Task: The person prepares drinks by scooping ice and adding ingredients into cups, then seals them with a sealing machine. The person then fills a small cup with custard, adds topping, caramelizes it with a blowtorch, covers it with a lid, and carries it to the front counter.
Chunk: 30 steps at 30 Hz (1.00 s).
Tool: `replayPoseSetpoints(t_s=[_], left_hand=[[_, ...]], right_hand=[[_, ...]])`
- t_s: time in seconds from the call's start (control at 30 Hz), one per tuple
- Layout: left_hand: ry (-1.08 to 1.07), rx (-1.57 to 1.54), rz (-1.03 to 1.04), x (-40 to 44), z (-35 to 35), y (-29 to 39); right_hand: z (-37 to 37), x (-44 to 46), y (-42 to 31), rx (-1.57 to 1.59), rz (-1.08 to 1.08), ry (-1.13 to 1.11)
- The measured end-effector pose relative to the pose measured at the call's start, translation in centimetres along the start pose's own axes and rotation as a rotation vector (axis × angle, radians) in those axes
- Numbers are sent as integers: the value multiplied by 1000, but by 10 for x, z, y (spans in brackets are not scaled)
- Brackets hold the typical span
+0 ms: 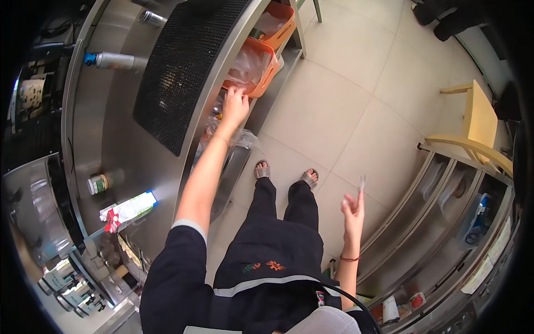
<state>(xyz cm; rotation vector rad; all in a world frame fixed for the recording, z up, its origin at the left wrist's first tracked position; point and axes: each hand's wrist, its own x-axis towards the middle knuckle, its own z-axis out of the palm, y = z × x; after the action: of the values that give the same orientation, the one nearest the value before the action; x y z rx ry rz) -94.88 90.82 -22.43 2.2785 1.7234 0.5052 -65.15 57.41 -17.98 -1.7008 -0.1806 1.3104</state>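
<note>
My left hand [236, 106] reaches under the steel counter, its fingers closed on the near rim of an orange basket [268, 75]. Crumpled clear plastic bags [247, 65] fill that basket. Just below this hand, more clear plastic wrapping [243, 138] hangs over the shelf edge. Out over the floor on the other side, my right hand [353, 216] is raised, with a thin clear plastic piece [362, 182] sticking up from its fingertips. How the fingers grip it is slightly blurred.
A black perforated mat [189, 67] covers part of the counter [119, 153], beside a spray can [115, 60], a jar [98, 183] and a carton [130, 207]. A second orange basket [282, 34] sits farther back. On the right are a wooden chair [479, 119] and steel shelving [409, 203]. Someone's dark shoes [443, 28] show at the top.
</note>
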Motion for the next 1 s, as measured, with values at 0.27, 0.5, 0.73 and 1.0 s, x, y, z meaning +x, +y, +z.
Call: replayPoseSetpoints(t_s=[0.27,0.5,0.73,1.0], left_hand=[[-51,257,-40,50,37,-14],[249,570,-125,-58,7,-17],[132,561,-342,-119,-25,-63],[150,493,-396,-132,-33,-39]], right_hand=[[-27,-19,86,-265,299,-55],[-48,-26,219,-823,287,-217],[-10,-31,218,-850,441,-427],[-11,-28,210,-1173,390,-309]])
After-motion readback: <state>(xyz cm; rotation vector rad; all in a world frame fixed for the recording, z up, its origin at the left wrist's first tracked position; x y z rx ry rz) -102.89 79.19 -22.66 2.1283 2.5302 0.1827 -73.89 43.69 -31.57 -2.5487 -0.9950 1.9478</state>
